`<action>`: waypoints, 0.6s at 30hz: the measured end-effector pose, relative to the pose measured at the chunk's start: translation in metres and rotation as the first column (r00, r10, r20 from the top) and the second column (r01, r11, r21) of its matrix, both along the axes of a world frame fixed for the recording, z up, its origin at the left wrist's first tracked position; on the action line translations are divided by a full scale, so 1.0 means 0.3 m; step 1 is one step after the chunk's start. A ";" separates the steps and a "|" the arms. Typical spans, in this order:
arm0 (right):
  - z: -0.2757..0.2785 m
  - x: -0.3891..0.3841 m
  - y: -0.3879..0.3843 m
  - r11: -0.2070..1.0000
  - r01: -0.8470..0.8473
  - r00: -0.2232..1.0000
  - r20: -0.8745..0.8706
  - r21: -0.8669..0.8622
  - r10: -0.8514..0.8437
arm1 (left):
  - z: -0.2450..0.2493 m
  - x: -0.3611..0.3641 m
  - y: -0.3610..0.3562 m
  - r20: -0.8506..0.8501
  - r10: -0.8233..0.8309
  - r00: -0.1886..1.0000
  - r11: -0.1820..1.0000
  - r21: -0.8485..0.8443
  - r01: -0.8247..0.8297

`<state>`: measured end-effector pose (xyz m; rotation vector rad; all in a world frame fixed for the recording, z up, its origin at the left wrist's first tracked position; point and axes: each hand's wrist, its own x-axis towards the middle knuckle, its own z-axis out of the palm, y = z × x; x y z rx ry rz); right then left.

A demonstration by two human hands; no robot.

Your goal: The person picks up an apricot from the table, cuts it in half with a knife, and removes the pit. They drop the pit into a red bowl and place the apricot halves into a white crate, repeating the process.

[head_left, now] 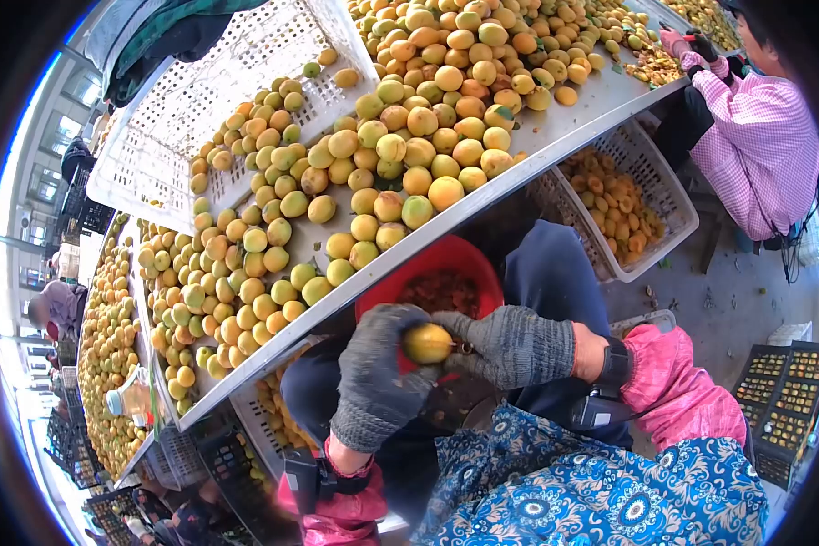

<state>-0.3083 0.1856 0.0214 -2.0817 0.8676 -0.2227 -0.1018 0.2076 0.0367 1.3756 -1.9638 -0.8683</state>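
Observation:
My left hand [382, 378], in a grey knitted glove, is closed around a yellow-green apricot [427, 344]. Close beside it, my right hand [519, 348], gloved the same way, has its fingers pinched together at the fruit's right end. A small metallic bit shows at those fingertips, but the rest of it is hidden in the glove. Just beyond both hands, between my knees, is a red bucket [491, 268] with a brownish-red mass inside.
Many apricots [409, 150] cover the metal-edged table [555, 141] ahead. A white perforated crate [146, 155] lies tipped on it. Another crate [678, 200] holds apricot pieces. A co-worker in pink [755, 136] sits at right, near black trays [783, 400]. A bottle [132, 400] stands left.

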 end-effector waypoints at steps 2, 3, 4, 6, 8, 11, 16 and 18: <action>-0.033 0.005 0.011 0.982 0.178 0.968 0.192 -0.067 -0.163 | -0.013 0.001 0.028 -0.134 0.154 0.979 0.988 0.039 -0.150; -0.047 0.009 0.021 0.982 0.178 0.968 0.189 -0.068 -0.163 | -0.020 -0.002 0.044 -0.258 0.309 0.915 0.951 0.096 -0.294; -0.055 0.013 0.030 0.972 0.218 0.959 0.205 -0.088 -0.197 | -0.023 -0.012 0.057 -0.261 0.310 0.914 0.951 0.096 -0.295; -0.059 0.026 0.042 0.963 0.248 0.951 0.218 -0.109 -0.220 | -0.030 -0.055 0.090 -0.433 0.387 0.814 0.899 0.375 -0.228; -0.057 0.044 0.052 0.980 0.192 0.973 0.137 -0.044 -0.184 | -0.068 -0.094 0.120 -0.468 0.384 0.796 0.915 0.308 -0.260; -0.063 0.034 0.052 0.989 0.144 0.979 0.146 0.010 -0.144 | -0.108 -0.108 0.128 -0.431 0.482 0.763 0.862 0.390 -0.324; -0.094 0.026 0.045 0.991 0.136 0.972 0.194 0.004 -0.134 | -0.120 -0.108 0.109 -0.426 0.407 0.808 0.903 0.323 -0.284; -0.117 0.032 0.045 0.991 0.131 0.968 0.215 0.010 -0.130 | -0.125 -0.106 0.098 -0.313 0.412 0.856 0.900 0.285 -0.329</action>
